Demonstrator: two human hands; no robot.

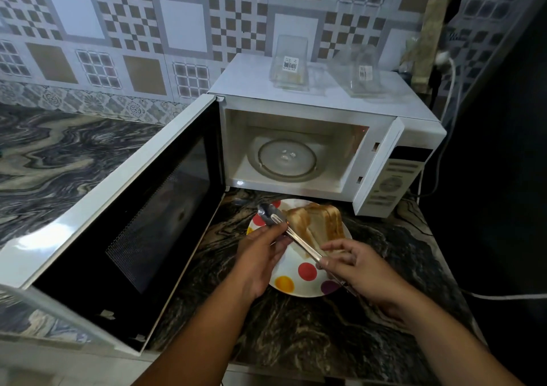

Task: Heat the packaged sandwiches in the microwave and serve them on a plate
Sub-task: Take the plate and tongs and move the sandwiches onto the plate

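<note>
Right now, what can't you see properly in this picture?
- Labels on the two clear packages atop the microwave: too small, blurred.
- Control panel writing: too small.
- Tongs handle end: hidden by the right hand.
- Plate partly hidden under the left hand and sandwiches.

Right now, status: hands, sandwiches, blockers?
Both hands on tongs: left hand, right hand. Sandwiches on plate. Microwave open, empty. No blockers.

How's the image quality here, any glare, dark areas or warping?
Head view: glare on the open microwave door; the right side beyond the microwave falls into near-black shadow; wide-angle warping bends the wall tiles; plastic boxes look soft.
</note>
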